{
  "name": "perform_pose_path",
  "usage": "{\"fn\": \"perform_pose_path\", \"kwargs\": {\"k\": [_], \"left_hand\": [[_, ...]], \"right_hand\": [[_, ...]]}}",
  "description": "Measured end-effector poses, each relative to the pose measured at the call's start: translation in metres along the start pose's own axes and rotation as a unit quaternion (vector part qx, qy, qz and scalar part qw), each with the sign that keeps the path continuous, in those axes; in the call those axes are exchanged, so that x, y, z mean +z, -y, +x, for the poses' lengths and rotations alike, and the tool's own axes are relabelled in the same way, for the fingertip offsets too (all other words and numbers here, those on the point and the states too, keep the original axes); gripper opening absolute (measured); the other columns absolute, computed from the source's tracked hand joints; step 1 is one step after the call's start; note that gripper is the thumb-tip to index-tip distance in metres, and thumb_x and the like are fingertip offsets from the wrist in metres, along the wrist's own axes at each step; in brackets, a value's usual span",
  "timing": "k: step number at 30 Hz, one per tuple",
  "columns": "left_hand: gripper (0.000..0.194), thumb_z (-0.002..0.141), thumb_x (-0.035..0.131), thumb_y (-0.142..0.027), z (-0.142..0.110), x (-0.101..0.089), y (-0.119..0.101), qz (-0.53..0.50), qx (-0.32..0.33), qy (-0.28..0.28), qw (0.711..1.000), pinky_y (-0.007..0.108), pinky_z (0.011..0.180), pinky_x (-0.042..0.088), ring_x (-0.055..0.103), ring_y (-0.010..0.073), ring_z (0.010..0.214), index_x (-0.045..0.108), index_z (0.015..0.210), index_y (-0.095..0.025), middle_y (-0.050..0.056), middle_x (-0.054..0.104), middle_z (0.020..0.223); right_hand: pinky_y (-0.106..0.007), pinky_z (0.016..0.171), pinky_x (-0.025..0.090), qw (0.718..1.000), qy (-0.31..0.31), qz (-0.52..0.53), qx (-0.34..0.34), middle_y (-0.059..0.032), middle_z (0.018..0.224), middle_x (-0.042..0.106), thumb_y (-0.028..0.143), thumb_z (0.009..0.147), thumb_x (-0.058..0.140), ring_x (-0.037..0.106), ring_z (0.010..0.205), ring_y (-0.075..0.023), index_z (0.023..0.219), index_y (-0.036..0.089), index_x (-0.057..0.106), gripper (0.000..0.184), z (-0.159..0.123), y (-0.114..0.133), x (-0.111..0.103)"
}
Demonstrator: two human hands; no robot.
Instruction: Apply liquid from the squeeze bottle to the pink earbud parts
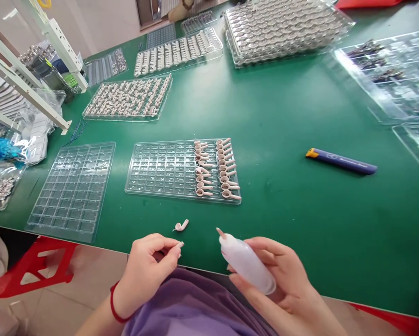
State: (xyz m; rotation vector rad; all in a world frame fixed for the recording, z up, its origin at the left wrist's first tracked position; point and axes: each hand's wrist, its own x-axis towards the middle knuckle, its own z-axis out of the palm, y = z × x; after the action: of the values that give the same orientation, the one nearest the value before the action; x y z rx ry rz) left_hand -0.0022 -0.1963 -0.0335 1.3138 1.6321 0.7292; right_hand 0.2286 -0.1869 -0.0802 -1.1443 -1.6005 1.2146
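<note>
My right hand [282, 280] is wrapped round a small white squeeze bottle [246, 261], its pink nozzle pointing up and left. My left hand [149, 266] pinches a small pale plastic part [179, 244] between thumb and fingers, just left of the nozzle. One loose earbud-shaped shell [181, 226] lies on the green mat in front of my hands. Beyond it sits a clear compartment tray [160, 168] with two columns of pinkish shells [216, 168] filled at its right side.
An empty clear tray [72, 191] lies at the left near the table edge. Further trays of white parts [128, 98] and stacked trays [282, 28] fill the back. A blue and yellow utility knife [340, 161] lies at the right. A red stool [30, 266] stands below.
</note>
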Motion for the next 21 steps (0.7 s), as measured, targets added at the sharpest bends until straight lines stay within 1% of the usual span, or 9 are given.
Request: {"fn": "perform_pose_path", "kwargs": {"k": [2,4,7,12,14,17,21], "left_hand": [[0.02,0.087,0.06,-0.026,0.002,0.0,0.005,0.014,-0.001,-0.005,1.0,0.021,0.058,0.045,0.059,0.0132,0.065,0.077,0.084,-0.016,0.005,0.069,0.074],[0.02,0.086,0.06,-0.025,0.002,0.002,0.007,0.022,0.003,-0.01,1.0,0.021,0.057,0.045,0.059,0.0132,0.064,0.077,0.083,-0.016,0.005,0.069,0.073],[0.019,0.085,0.06,-0.023,0.003,0.005,0.006,0.032,0.012,-0.018,0.999,0.02,0.055,0.045,0.058,0.0126,0.061,0.076,0.08,-0.016,0.004,0.067,0.069],[0.019,0.085,0.059,-0.021,0.004,0.008,0.004,0.049,0.015,-0.026,0.998,0.02,0.052,0.043,0.056,0.0114,0.057,0.076,0.079,-0.016,0.003,0.065,0.066],[0.019,0.085,0.059,-0.021,0.004,0.009,0.005,0.051,0.014,-0.027,0.998,0.02,0.052,0.043,0.056,0.0111,0.057,0.076,0.079,-0.016,0.003,0.065,0.066],[0.019,0.085,0.059,-0.021,0.004,0.01,0.006,0.051,0.014,-0.028,0.998,0.019,0.052,0.043,0.055,0.0108,0.056,0.076,0.079,-0.016,0.003,0.065,0.065],[0.018,0.084,0.06,-0.02,0.004,0.01,0.005,0.051,0.014,-0.031,0.998,0.019,0.051,0.043,0.055,0.0105,0.055,0.076,0.078,-0.016,0.002,0.064,0.065]], "right_hand": [[-0.017,0.054,0.056,0.998,-0.039,-0.042,-0.034,-0.0033,0.091,0.067,0.028,0.086,0.064,0.069,0.068,-0.0142,0.12,0.027,0.047,0.038,-0.003,-0.005,0.003],[-0.017,0.05,0.054,0.993,-0.057,-0.086,-0.063,-0.0024,0.088,0.069,0.03,0.086,0.065,0.067,0.062,-0.0129,0.118,0.026,0.052,0.035,-0.007,-0.008,0.005],[-0.021,0.056,0.056,0.985,-0.068,-0.135,-0.086,-0.004,0.09,0.071,0.035,0.088,0.062,0.068,0.064,-0.0146,0.115,0.024,0.058,0.03,-0.012,-0.011,0.006],[-0.026,0.064,0.058,0.979,-0.053,-0.153,-0.127,-0.0053,0.092,0.074,0.033,0.087,0.062,0.07,0.065,-0.0169,0.119,0.022,0.058,0.033,-0.017,-0.018,0.003],[-0.025,0.065,0.058,0.98,-0.047,-0.149,-0.122,-0.005,0.094,0.073,0.033,0.088,0.061,0.07,0.066,-0.0163,0.119,0.023,0.058,0.033,-0.019,-0.019,0.004],[-0.025,0.067,0.058,0.984,-0.052,-0.143,-0.09,-0.0043,0.095,0.073,0.034,0.088,0.061,0.07,0.068,-0.0159,0.117,0.024,0.059,0.031,-0.02,-0.017,0.006],[-0.026,0.07,0.058,0.985,-0.052,-0.146,-0.076,-0.0033,0.093,0.073,0.036,0.089,0.06,0.069,0.066,-0.0152,0.116,0.024,0.058,0.03,-0.021,-0.014,0.008]]}}
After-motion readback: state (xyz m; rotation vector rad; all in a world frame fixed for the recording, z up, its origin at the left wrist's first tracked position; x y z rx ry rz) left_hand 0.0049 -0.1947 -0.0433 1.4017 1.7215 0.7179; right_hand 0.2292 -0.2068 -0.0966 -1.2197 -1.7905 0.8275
